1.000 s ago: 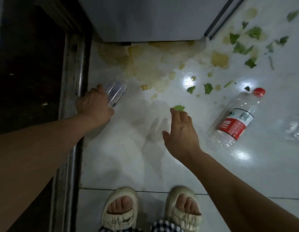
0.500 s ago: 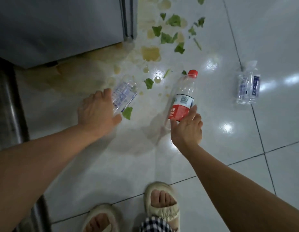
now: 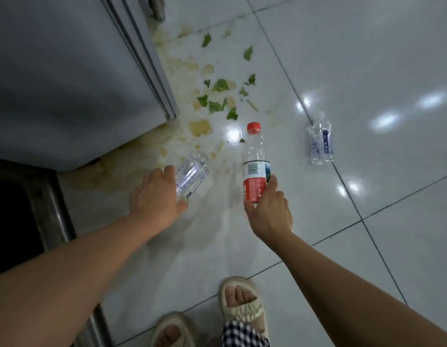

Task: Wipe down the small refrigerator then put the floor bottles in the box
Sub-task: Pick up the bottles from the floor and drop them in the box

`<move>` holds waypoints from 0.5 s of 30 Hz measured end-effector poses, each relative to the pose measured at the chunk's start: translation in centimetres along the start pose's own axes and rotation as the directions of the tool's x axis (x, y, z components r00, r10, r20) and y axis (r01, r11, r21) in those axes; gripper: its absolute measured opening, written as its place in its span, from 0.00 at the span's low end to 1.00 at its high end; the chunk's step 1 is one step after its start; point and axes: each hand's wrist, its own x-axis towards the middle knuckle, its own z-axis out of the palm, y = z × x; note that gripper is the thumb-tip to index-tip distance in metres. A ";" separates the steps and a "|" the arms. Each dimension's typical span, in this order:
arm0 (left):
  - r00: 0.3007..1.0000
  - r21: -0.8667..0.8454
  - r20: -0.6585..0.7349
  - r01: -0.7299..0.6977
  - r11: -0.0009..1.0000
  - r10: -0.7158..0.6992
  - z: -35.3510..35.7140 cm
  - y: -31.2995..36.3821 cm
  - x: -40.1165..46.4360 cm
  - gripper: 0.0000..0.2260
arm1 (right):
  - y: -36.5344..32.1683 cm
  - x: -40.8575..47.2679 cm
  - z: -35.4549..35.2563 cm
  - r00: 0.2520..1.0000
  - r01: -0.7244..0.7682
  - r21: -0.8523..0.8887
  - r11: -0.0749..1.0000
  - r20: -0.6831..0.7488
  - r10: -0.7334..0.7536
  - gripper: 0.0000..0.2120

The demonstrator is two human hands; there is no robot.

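now the right hand (image 3: 268, 211) has closed its grip round the red-label bottle (image 3: 255, 169), left hand (image 3: 156, 201) still holding the clear bottle (image 3: 192, 174).

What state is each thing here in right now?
Left hand: grips clear plastic bottle.
Right hand: grips red-capped, red-labelled bottle, cap on.
Crumpled clear bottle: lying on white tiled floor, untouched.
Grey refrigerator: door closed.

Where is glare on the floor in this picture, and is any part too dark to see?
Head view: bright glare spots lie on the glossy floor, one beside the red-capped bottle, several at right; the doorway at left is nearly black; straight tile lines bend from the wide-angle lens.
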 end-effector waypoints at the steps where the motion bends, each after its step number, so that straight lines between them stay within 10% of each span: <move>1: 1.000 -0.001 -0.001 -0.011 1.000 0.011 -2.0 0.9 -0.7 0.26 | -0.5 -1.1 -2.0 1.000 0.012 0.001 1.000 0.004 -0.012 0.38; 15: 0.989 -0.079 -0.114 -0.101 0.992 0.091 -27.5 15.9 -10.5 0.25 | -4.5 -12.3 -31.5 0.980 0.151 -0.060 0.987 -0.122 -0.157 0.39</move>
